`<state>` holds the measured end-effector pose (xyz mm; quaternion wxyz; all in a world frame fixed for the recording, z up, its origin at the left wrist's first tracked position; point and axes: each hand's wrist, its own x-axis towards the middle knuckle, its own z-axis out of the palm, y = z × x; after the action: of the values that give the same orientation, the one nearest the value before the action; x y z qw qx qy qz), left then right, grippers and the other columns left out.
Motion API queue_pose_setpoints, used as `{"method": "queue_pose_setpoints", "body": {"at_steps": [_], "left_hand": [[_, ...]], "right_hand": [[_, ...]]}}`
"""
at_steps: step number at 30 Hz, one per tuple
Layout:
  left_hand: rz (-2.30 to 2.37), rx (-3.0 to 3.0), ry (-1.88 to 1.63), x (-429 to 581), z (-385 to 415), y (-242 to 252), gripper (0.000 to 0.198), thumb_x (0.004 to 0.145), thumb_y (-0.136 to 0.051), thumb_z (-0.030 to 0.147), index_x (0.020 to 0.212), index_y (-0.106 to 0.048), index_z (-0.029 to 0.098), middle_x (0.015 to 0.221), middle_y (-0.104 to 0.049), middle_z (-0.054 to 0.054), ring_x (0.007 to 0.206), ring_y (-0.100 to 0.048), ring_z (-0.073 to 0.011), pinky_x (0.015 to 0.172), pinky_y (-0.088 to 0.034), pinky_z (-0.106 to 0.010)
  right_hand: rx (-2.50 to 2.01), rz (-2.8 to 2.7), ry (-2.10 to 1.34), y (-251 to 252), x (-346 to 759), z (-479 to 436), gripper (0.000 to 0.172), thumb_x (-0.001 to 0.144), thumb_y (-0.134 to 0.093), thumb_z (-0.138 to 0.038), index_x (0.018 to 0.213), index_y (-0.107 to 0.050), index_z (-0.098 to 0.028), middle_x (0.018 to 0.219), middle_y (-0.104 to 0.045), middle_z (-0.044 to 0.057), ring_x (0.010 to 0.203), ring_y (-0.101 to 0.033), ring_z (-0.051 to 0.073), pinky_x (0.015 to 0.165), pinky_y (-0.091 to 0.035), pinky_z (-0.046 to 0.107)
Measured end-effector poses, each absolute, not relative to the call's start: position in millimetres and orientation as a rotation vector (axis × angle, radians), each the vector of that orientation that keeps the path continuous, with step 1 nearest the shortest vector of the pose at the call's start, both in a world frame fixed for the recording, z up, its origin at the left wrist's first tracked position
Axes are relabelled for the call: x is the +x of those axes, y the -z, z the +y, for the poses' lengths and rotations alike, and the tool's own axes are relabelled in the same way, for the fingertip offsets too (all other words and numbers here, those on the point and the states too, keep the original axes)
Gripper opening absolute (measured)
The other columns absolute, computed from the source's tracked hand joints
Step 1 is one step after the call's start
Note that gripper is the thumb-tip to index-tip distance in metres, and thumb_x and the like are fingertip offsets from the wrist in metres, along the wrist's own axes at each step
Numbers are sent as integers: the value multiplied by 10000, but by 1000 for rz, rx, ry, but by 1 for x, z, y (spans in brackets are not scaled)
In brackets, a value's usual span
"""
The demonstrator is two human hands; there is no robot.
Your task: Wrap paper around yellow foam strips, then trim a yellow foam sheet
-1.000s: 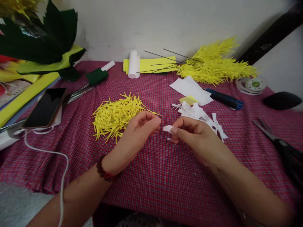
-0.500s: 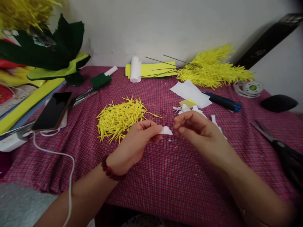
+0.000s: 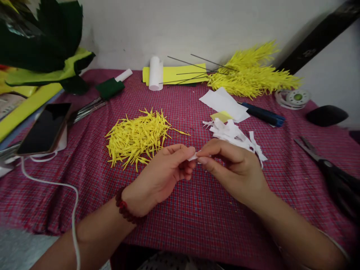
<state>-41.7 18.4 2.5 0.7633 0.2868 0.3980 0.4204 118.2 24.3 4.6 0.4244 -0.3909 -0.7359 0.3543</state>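
My left hand (image 3: 164, 174) and my right hand (image 3: 230, 167) meet over the red checked cloth (image 3: 180, 217), both pinching one small white paper scrap (image 3: 193, 156) between fingertips. A beaded bracelet (image 3: 123, 208) circles my left wrist. Just left of my hands lies a heap of thin yellow slivers (image 3: 136, 137). Behind my right hand sits a pile of white paper offcuts (image 3: 234, 135).
A phone (image 3: 43, 129) with a white cable (image 3: 71, 202) lies at the left. Scissors (image 3: 329, 167) rest at the right. At the back are a white roll (image 3: 155, 73), yellow sheets (image 3: 180, 74), wires (image 3: 197, 67), yellow spiky bundles (image 3: 255, 77), white paper (image 3: 223, 103), a blue pen (image 3: 263, 114), a tape spool (image 3: 294, 98).
The scrap went from my right fingers to my left, and now both hands have closed together and pinch it. The view shifted slightly.
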Motion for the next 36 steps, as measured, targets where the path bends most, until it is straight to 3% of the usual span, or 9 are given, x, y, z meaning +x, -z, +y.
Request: {"method": "queue_pose_setpoints", "body": {"at_steps": [5, 7, 10, 15, 21, 31, 36], "left_hand": [[856, 859, -1086, -39, 15, -9, 157, 820, -585, 358, 865, -575, 208, 653, -566, 28, 593, -542, -98, 544, -469, -220], [883, 1056, -1131, -38, 13, -11, 176, 791, -621, 321, 921, -580, 210, 688, -584, 21, 625, -559, -105, 588, -488, -237], [1023, 1358, -1208, -35, 11, -11, 158, 723, -677, 189, 838, -570, 203, 739, -598, 18, 663, -566, -99, 621, -478, -228], [1087, 1632, -1310, -37, 8, -9, 72, 802, -620, 169, 752, -580, 202, 715, -600, 27, 660, -549, -88, 621, -449, -227], [992, 1585, -1316, -42, 9, -11, 116, 805, -640, 179, 698, -600, 201, 714, -599, 21, 702, -557, -103, 662, -454, -252], [935, 1277, -1296, -37, 11, -9, 160, 767, -674, 203, 649, -572, 167, 632, -562, 30, 607, -515, -80, 591, -433, -216], [921, 1067, -1178, -35, 13, 0, 109, 757, -671, 218, 840, -621, 170, 671, -577, 37, 573, -500, -69, 549, -414, -202]], "right_hand": [[-1037, -1549, -1180, -2, 116, 26, 80, 798, -643, -254, 731, -634, -212, 646, -649, -12, 585, -585, 116, 537, -477, 255], [-1024, -1434, -1277, 0, 116, 28, 118, 777, -668, -307, 723, -628, -210, 622, -635, -20, 545, -560, 105, 512, -472, 246], [-988, -1328, -1370, 2, 117, 29, 148, 758, -687, -336, 715, -629, -207, 634, -631, -23, 534, -542, 96, 514, -469, 245], [-927, -1285, -1448, 1, 116, 27, 118, 752, -704, -298, 705, -651, -203, 603, -604, -35, 526, -519, 85, 506, -433, 231], [-856, -1299, -1402, 1, 116, 26, 97, 772, -693, -266, 704, -648, -214, 636, -596, -39, 573, -511, 91, 557, -417, 250], [-880, -1307, -1301, 3, 116, 28, 118, 749, -703, -233, 668, -621, -213, 654, -612, -28, 618, -534, 108, 585, -431, 266], [-923, -1357, -1223, 3, 113, 25, 117, 750, -689, -218, 680, -596, -212, 672, -622, -22, 620, -555, 116, 574, -448, 271]]}}
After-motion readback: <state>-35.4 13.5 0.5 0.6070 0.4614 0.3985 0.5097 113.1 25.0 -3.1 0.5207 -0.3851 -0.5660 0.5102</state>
